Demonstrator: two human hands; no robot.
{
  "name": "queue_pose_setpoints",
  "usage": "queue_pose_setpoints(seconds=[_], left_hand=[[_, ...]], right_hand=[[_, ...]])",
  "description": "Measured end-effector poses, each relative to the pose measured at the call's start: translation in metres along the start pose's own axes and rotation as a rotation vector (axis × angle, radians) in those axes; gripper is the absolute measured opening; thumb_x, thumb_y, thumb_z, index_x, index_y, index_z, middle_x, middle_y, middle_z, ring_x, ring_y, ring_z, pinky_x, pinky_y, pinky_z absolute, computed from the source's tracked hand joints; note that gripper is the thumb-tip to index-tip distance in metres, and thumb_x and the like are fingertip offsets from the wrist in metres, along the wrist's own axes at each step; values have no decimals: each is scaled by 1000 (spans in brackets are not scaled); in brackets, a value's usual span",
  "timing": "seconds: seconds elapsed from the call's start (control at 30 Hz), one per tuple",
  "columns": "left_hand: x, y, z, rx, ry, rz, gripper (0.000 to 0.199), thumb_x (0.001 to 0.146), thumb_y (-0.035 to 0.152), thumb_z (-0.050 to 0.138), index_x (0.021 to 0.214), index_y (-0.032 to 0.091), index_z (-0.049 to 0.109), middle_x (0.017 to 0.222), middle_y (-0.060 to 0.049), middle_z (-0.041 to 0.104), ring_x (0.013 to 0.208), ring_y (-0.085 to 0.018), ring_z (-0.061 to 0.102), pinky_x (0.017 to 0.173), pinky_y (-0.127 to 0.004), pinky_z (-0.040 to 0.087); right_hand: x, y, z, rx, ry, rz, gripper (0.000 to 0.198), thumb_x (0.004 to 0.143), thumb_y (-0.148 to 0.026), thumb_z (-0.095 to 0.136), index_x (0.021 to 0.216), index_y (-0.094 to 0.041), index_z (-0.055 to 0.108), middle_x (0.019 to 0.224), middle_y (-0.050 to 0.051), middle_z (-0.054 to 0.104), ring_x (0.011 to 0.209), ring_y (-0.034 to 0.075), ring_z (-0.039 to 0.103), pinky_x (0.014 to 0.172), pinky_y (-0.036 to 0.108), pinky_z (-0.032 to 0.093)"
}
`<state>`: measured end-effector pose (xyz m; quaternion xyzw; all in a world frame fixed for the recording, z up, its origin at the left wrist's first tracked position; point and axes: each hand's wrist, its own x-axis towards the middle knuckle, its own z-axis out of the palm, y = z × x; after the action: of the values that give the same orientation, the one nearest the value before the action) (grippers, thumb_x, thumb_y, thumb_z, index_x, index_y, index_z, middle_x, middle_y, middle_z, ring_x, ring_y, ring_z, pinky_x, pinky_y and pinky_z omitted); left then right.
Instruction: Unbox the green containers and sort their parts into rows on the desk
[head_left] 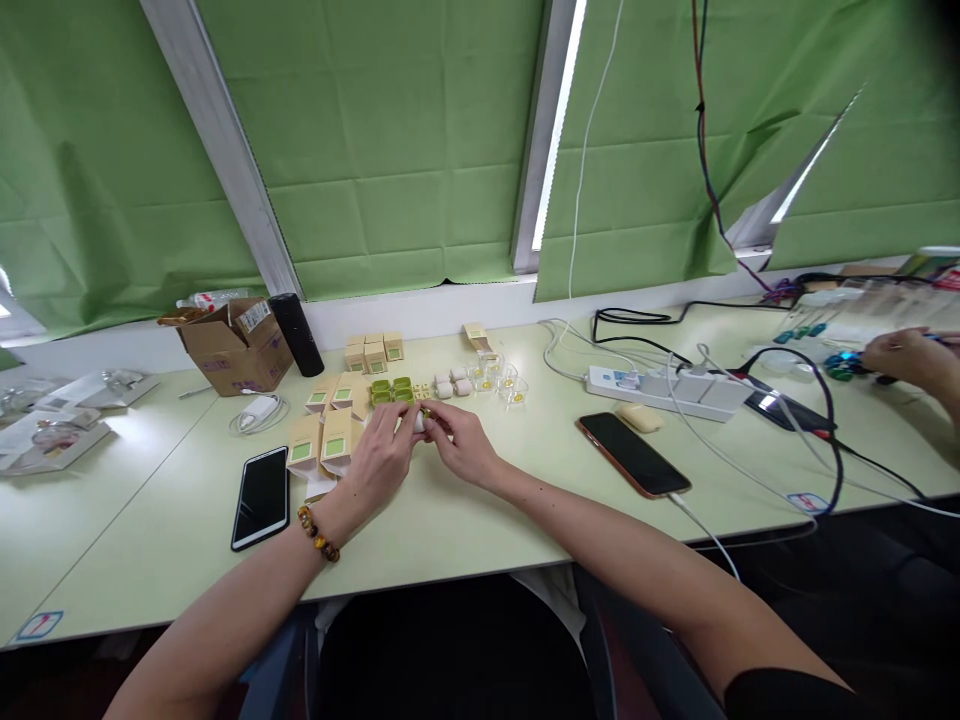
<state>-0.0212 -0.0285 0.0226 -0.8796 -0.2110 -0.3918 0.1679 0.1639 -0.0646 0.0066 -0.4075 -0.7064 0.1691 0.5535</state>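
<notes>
Nearest the camera, lower left of centre, I have a white-edged phone (260, 498) on the bench (487, 540), just beside small beige cartons (337, 440). At mid-frame, my left hand (382, 450) and right hand (463, 445) meet, fingertips pinched on a small white piece (419, 425) that is mostly hidden. I judge the step as close two-handed work on that one piece; the next move calls for a steady pinch and small turns. Just beyond sit green cups (382, 390), white cylinders (453, 383) and clear cups (517, 388).
</notes>
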Motion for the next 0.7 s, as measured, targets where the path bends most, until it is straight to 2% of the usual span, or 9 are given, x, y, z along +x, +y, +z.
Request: queue_pose_setpoints(seconds=[0.13, 0.3, 0.53, 0.7], left_hand=[[-2, -1, 2, 3, -31, 3, 43, 104, 17, 52, 147, 13, 51, 117, -19, 63, 109, -32, 62, 89, -49, 60], [-3, -3, 5, -13, -44, -1, 38, 104, 17, 53, 141, 14, 54, 117, -18, 62, 110, -31, 61, 91, -48, 59], [-6, -2, 8, -9, -77, -22, 33, 104, 13, 47, 136, 13, 56, 112, -17, 61, 104, -29, 58, 86, -46, 58], [-6, -1, 10, -21, -58, -41, 30, 105, 13, 44, 131, 14, 59, 108, -15, 60, 100, -28, 56, 82, -43, 56]], right_hand=[[1, -1, 0, -22, -36, 45, 27, 106, -27, 49, 127, -24, 66, 100, 6, 76, 80, 19, 75, 79, 35, 64], [1, 0, 1, -54, -57, 107, 26, 107, -26, 46, 126, -24, 64, 90, 3, 75, 73, 18, 76, 72, 30, 60], [-1, 6, 9, -27, -22, 95, 33, 107, -32, 48, 130, -23, 70, 103, 8, 79, 76, 20, 77, 76, 35, 64], [-1, 11, 12, -9, 37, 81, 37, 103, -33, 57, 135, -22, 72, 92, 5, 80, 77, 21, 77, 75, 37, 66]])
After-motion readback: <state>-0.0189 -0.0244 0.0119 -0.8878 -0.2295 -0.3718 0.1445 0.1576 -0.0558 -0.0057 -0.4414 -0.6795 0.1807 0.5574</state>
